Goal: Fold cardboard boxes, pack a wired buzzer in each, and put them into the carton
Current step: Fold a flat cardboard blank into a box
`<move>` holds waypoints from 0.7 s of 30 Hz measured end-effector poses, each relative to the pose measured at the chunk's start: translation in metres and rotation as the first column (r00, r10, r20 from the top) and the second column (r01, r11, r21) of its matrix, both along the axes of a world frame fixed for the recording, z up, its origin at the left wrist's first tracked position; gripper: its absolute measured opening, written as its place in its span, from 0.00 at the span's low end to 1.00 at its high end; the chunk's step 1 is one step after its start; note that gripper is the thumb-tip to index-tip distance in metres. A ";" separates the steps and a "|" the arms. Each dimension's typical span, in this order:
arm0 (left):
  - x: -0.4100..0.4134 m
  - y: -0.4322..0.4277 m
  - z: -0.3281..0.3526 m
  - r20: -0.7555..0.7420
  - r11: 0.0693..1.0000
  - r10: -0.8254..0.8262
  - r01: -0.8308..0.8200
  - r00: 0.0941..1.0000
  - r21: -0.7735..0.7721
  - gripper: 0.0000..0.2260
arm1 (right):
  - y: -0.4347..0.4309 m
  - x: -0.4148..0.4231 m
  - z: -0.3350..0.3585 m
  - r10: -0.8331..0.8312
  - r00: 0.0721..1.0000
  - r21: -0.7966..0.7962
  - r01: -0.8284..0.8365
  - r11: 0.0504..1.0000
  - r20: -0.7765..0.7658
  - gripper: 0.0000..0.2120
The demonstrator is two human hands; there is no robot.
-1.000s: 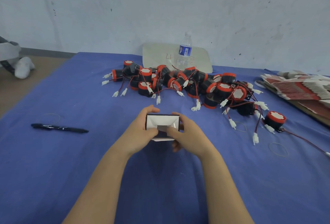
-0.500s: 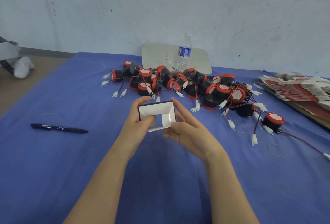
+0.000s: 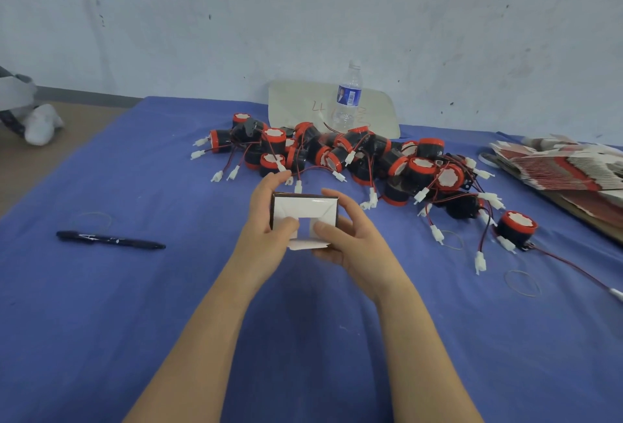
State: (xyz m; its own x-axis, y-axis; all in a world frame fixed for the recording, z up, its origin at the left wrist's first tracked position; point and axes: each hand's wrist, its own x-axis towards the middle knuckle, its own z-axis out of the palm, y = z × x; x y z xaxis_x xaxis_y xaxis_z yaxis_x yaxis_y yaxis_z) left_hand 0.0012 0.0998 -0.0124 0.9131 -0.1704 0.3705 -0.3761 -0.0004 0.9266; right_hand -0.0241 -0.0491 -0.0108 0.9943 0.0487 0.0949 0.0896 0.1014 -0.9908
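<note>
Blue surface (image 3: 101, 304) carried the buzzers (image 3: 354, 156) just beyond the box (image 3: 303, 208); it lay crosswise; left hand (image 3: 269, 237) and right hand (image 3: 347, 244) gripped its ends, thumbs pressing the flaps.

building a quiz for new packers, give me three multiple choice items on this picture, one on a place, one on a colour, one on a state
1. How is the small box held? A) lying untouched B) gripped by left hand and right hand C) balanced on one palm
2. Where does the pen lie? A) left of the left hand B) right of the right hand C) inside the box
3. What colour are the rims of the buzzers? A) green B) yellow C) red
Key: 1 B, both thumbs press its white flaps; 2 A, on the blue cloth, far left; 3 C, red bands on black bodies.
</note>
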 end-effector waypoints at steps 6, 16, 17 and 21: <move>-0.002 -0.007 0.001 0.178 0.991 0.132 -0.127 0.975 -0.037 0.13 | -0.001 0.001 0.001 -0.021 1.000 0.106 0.023 0.994 -0.019 0.18; -0.007 -0.005 -0.002 0.239 0.971 0.019 -0.075 0.971 0.228 0.11 | -0.009 0.003 0.000 -0.075 0.990 0.261 0.103 0.960 -0.115 0.19; -0.007 -0.006 -0.002 0.246 0.963 0.043 -0.106 0.968 0.248 0.10 | -0.009 0.004 0.000 -0.074 0.990 0.270 0.104 0.957 -0.116 0.19; -0.002 -0.012 -0.004 0.251 0.969 0.165 -0.203 0.954 0.138 0.10 | -0.002 0.004 0.001 -0.058 0.994 0.292 0.084 0.953 -0.097 0.13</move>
